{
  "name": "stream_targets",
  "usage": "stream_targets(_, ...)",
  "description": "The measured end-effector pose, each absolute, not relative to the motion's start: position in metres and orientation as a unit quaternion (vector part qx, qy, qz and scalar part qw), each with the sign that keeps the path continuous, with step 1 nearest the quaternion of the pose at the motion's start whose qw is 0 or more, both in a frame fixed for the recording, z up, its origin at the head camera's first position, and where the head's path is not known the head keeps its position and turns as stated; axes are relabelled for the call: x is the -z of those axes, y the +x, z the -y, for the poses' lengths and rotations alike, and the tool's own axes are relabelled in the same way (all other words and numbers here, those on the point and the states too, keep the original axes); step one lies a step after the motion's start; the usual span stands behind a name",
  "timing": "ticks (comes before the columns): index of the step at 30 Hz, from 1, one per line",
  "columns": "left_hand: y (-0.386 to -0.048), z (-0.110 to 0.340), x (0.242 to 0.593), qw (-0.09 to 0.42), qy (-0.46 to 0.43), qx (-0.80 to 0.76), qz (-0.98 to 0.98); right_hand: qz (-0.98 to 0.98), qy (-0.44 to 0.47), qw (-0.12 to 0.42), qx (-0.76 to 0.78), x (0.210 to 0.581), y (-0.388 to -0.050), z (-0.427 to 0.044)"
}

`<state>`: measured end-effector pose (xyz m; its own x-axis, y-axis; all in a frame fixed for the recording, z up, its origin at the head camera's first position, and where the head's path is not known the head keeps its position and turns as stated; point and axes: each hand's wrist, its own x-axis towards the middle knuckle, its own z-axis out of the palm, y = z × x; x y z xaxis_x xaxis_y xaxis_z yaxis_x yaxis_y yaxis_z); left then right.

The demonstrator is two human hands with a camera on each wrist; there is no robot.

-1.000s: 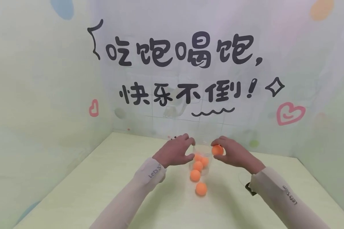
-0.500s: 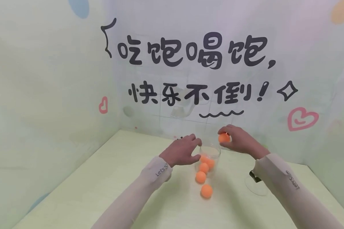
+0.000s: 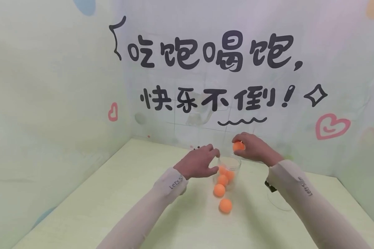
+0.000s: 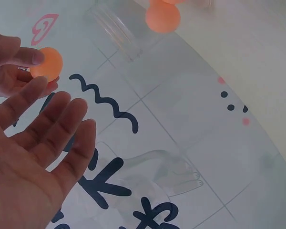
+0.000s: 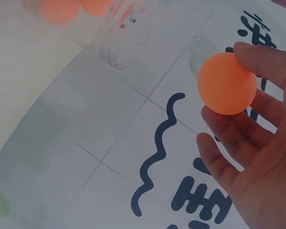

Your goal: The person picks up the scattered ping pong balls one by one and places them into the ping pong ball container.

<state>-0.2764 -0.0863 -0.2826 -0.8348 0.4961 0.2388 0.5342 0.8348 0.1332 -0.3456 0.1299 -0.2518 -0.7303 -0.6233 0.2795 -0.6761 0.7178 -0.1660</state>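
A person's right hand (image 3: 255,148) pinches an orange ball (image 5: 226,83) between thumb and fingertips, near and above the rim of a clear jar (image 3: 237,167) — the left hand (image 3: 198,162) (fingers relaxed, holding nothing) hovers beside it — while more balls (image 3: 225,205) lie below the fingertips.

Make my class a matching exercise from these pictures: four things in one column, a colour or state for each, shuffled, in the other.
Things:
1. Right hand
2. Left hand
3. Jar
4. Larger heart drawing

Colours and states:
A. Pink
B. Holding no ball
C. Clear, see-through
D. Holding an orange ball

Pairs: 1-D, 2-B, 3-C, 4-A
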Motion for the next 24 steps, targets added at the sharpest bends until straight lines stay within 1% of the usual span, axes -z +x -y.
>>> stream_targets(11,-0.272,0.086,0.284,0.096,-0.271,0.099,0.953,0.941,0.311,0.05,-0.125,0.275,-0.368,-0.116)
stream_targets(19,-0.271,0.09,0.284,0.119,-0.266,0.074,0.954,0.943,0.307,0.04,-0.121,0.275,-0.37,-0.111)
stream_targets(24,-0.27,0.091,0.283,0.117,-0.265,0.076,0.954,0.942,0.312,0.039,-0.12,0.276,-0.371,-0.11)
